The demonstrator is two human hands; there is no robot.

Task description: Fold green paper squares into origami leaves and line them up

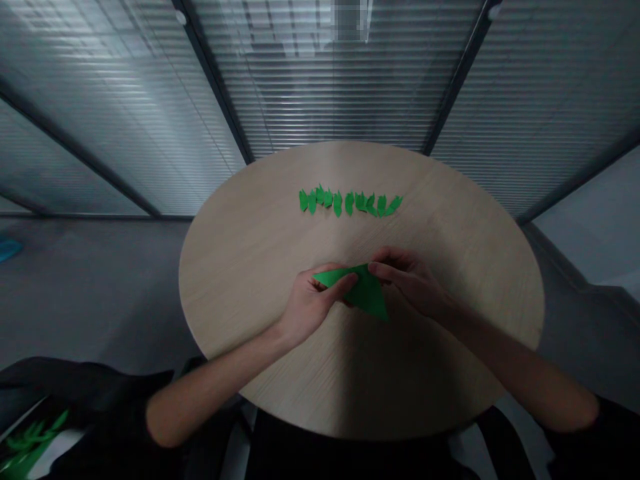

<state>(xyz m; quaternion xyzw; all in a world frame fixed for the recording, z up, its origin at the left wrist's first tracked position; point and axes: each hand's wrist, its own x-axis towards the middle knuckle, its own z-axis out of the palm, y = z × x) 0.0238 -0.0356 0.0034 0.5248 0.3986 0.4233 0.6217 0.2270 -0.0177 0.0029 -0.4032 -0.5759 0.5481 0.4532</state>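
A triangular piece of green paper [369,297] is held up over the middle of the table. My left hand [316,297] grips it from the left, thumb pressed on its upper face and fingers behind. At the paper's upper right corner, my right hand [405,277] pinches the edge between thumb and fingers. Farther back on the table lies a row of several small green paper leaf shapes [349,203], some touching or overlapping.
The round wooden table [240,233] stands close to glass panels with blinds [330,100]. At the lower left, more green cut shapes [37,437] lie beside something white. A blue object [9,249] is on the floor at far left.
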